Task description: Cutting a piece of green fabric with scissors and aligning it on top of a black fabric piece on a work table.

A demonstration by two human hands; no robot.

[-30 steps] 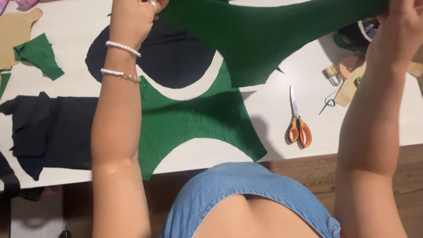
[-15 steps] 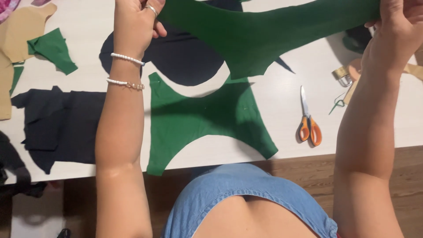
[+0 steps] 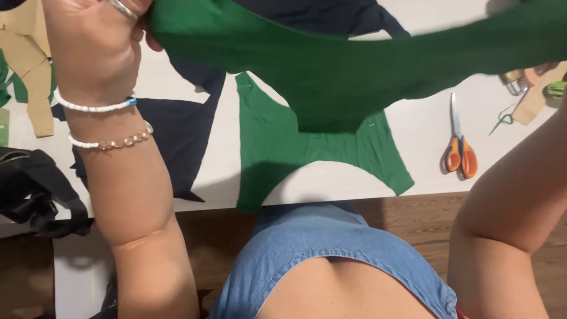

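My left hand (image 3: pixel 94 44) is raised at the top left, fingers closed on one end of a green fabric piece (image 3: pixel 348 71) stretched across the top of the view. Two bead bracelets sit on that wrist. My right forearm rises at the right edge; the right hand itself is out of frame. A second green cut piece (image 3: pixel 277 142) lies flat on the white table (image 3: pixel 425 136), below the held one. Dark navy fabric (image 3: pixel 177 130) lies to its left.
Orange-handled scissors (image 3: pixel 460 150) lie on the table at the right, with small tools and tan scraps (image 3: pixel 531 97) beyond. Tan paper pieces (image 3: pixel 29 71) and a black bag (image 3: pixel 35 189) sit at the left. The table's front edge runs just above my denim top.
The held green fabric has come closer to the camera and lower in view. My right hand has left the frame at the upper right. The view has shifted toward the table edge.
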